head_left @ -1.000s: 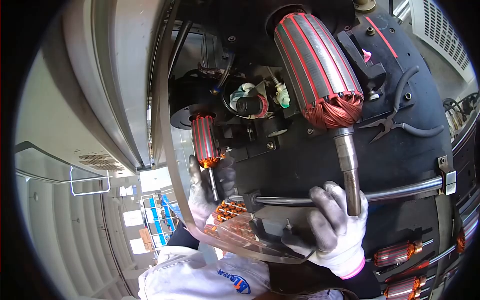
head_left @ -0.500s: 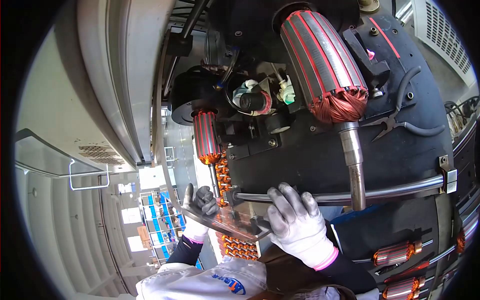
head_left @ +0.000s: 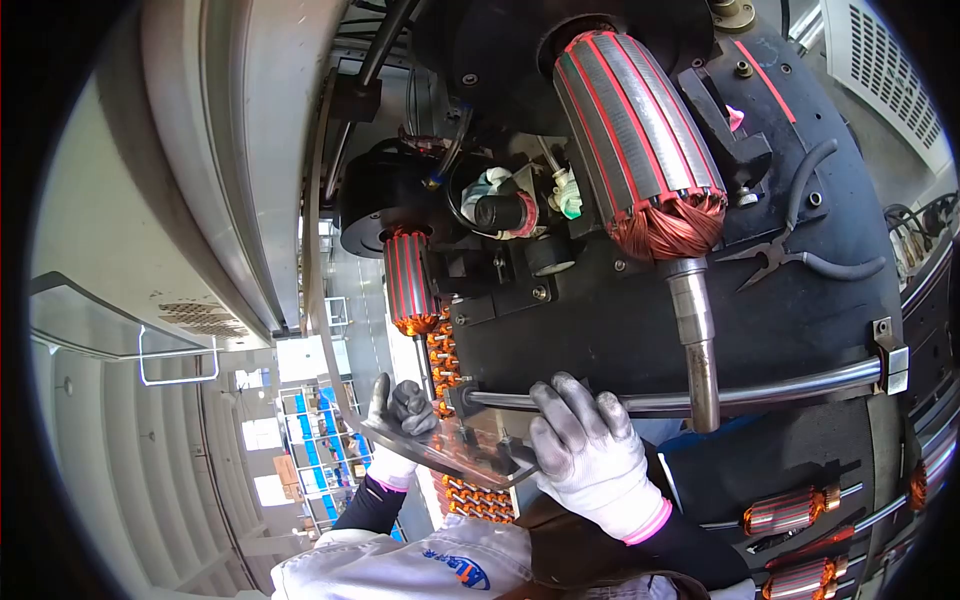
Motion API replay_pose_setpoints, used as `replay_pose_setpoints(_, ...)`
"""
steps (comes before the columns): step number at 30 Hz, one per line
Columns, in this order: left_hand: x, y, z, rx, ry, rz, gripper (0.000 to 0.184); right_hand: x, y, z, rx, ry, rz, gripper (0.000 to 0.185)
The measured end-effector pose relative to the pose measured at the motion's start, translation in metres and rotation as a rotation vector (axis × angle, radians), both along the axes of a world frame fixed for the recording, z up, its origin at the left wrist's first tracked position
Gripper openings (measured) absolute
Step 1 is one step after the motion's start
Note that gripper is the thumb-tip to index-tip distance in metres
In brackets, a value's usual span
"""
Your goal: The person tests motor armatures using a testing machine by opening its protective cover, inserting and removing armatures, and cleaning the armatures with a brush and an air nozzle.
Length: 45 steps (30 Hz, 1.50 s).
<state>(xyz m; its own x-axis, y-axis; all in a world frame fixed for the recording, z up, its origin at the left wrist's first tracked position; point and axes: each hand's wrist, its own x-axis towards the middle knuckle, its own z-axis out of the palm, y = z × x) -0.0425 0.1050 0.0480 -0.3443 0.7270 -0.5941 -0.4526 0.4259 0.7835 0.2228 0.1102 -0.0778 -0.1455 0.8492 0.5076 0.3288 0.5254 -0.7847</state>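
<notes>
My left hand (head_left: 402, 410), in a grey-and-white glove, has curled fingers at the lower edge of a clear curved shield (head_left: 440, 458), with the thumb up. My right hand (head_left: 592, 450), gloved alike, lies with fingers stretched and slightly apart across a shiny metal rail (head_left: 770, 392), beside the shield's right end; its thumb is hidden. Above the right hand a large red-and-silver rotor (head_left: 640, 130) with copper windings sits in the black machine, its bare shaft (head_left: 697, 345) pointing down. A smaller rotor (head_left: 410, 280) is mounted above the left hand.
Black-handled pliers (head_left: 775, 255) lie on the machine top (head_left: 600, 320) at the right. More wound rotors (head_left: 785, 512) lie at the lower right, and several orange-wound ones (head_left: 475, 497) stand below the shield. A blue shelf rack (head_left: 312, 445) is in the left background.
My left hand has come down from the smaller rotor's shaft, and my right hand has moved left from beside the large shaft. The shield's lower end has shifted left and up.
</notes>
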Motion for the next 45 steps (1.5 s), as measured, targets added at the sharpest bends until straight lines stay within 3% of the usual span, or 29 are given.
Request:
replay_pose_setpoints(17, -0.009, -0.001, -0.002, -0.019, 0.015, -0.070, 0.057, -0.002, 0.000, -0.003, 0.007, 0.047, 0.000, 0.050)
replay_pose_setpoints(23, -0.007, 0.000, -0.001, 0.014, 0.029, -0.225, 0.055, 0.023, 0.003, 0.006, -0.011, 0.036, 0.015, 0.036)
replay_pose_setpoints(25, 0.031, 0.023, 0.002, -0.035, 0.151, -0.111, 0.055, 0.040, 0.002, 0.009, -0.036, 0.027, 0.042, 0.036)
replay_pose_setpoints(30, 0.100, 0.079, 0.008, -0.149, 0.389, 0.099, 0.061, 0.066, -0.006, 0.005, -0.079, 0.095, -0.180, 0.037)
replay_pose_setpoints(33, 0.077, 0.092, 0.027, -0.248, 0.023, -0.387, 0.060, 0.070, -0.006, 0.002, -0.080, 0.157, -0.225, 0.038)
replay_pose_setpoints(38, 0.076, 0.086, 0.012, -0.107, -0.176, -0.300, 0.057, 0.072, -0.003, 0.005, -0.084, 0.054, -0.170, 0.036)
replay_pose_setpoints(41, 0.070, 0.087, -0.006, 0.073, -0.642, -0.392, 0.058, 0.073, -0.001, 0.005, -0.085, 0.021, -0.135, 0.038)
replay_pose_setpoints(42, 0.070, 0.087, -0.005, 0.073, -0.645, -0.390, 0.058, 0.072, 0.000, 0.005, -0.085, 0.019, -0.141, 0.036)
replay_pose_setpoints(45, 0.070, 0.086, 0.005, -0.037, -0.333, -0.372, 0.059, 0.072, -0.001, 0.006, -0.085, 0.019, -0.148, 0.033)
